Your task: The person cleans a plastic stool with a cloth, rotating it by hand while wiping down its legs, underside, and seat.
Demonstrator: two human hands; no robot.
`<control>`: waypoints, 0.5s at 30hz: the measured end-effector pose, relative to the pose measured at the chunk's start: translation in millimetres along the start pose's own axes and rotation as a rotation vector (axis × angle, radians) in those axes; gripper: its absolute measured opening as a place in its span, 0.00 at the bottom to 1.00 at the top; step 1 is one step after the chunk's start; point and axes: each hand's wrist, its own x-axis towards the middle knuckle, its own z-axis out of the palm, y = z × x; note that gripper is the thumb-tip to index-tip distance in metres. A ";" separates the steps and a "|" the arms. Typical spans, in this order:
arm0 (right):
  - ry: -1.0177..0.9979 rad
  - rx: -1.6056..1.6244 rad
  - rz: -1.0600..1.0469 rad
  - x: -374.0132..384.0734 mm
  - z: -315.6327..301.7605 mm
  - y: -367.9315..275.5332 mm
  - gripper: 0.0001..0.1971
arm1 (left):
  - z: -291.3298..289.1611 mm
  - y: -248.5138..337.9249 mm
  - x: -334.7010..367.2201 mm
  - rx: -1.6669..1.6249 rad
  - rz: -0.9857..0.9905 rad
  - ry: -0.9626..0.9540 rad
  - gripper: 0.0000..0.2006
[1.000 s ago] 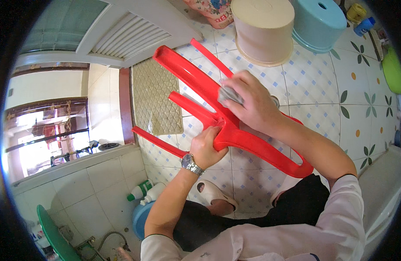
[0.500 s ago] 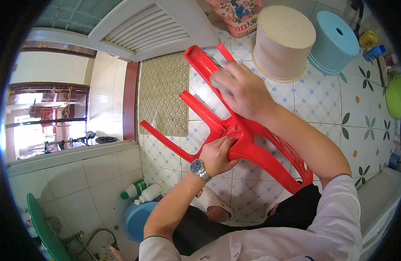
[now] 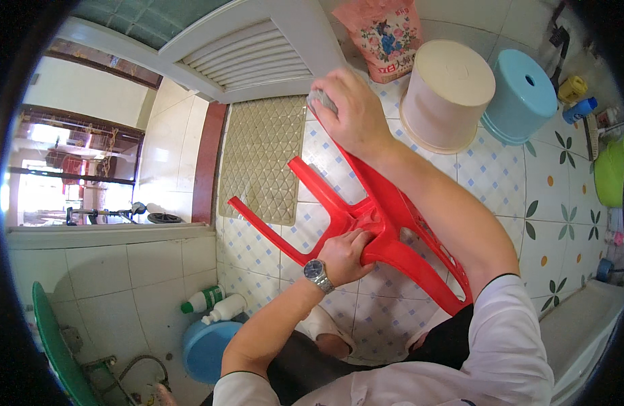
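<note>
One red, lattice-backed plastic chair (image 3: 415,271), at centre, points its legs (image 3: 317,181) toward ten o'clock; it should be light, stiff, slippery if wet. The left hand (image 3: 346,257) grips its thick joint (image 3: 368,220), likely the best hold; the right hand (image 3: 358,114) clasps a crumpled grey pad (image 3: 321,101).

On my feed, the right hand (image 3: 352,115) hides one leg tip of the red plastic chair (image 3: 407,262) and much of a grey wad (image 3: 322,101), its kind unclear to me. The dark rim crops the lime-green basin (image 3: 611,174).
</note>
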 end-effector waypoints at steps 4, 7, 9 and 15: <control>-0.231 -0.027 -0.301 -31.3 -8.0 -11.1 0.19 | 2.5 -4.2 3.1 -0.023 -0.003 0.034 0.28; -0.137 -0.352 -0.301 -9.9 -8.2 -14.5 0.18 | 4.8 -2.7 -0.9 -0.054 0.001 0.033 0.29; -0.045 -0.308 -0.150 3.5 7.7 -0.3 0.18 | 4.7 -2.2 1.9 -0.044 0.001 0.051 0.29; -0.203 0.079 0.555 18.9 13.9 18.7 0.20 | 0.6 -2.1 -0.3 -0.034 0.003 0.044 0.29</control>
